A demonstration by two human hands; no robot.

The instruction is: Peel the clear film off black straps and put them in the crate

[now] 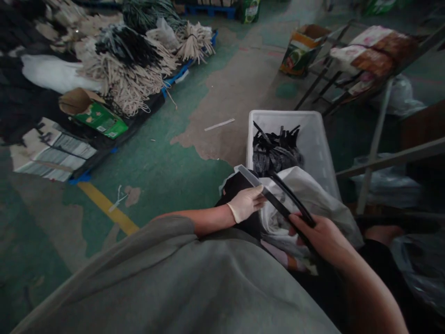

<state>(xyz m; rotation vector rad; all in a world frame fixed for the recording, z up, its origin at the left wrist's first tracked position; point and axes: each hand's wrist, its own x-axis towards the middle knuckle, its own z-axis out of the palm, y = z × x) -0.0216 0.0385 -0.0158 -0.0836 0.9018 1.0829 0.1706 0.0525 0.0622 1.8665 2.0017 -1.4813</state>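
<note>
My left hand (246, 203), in a pale thin glove, is closed around a long flat black strip (276, 200) near its grey, shiny end (247, 175). The bare right hand (321, 236) grips the same strip lower down. A second black length (294, 194) curves up from the right hand, perhaps a loop of the same strip; I cannot tell. Beneath both hands, a white plastic bag (306, 188) is bunched over my lap and the near side of a white bin (318, 139). Inside the bin lies a heap of black strips (276, 155).
At the left, pallets carry bundles of beige cords (121, 83), dark cords (130, 46), a green box (104, 120) and a tied stack (57, 150). A stool with a padded seat (375, 51) and an open carton (302, 51) stand at the back right. Metal bars (375, 144) cross the right side.
</note>
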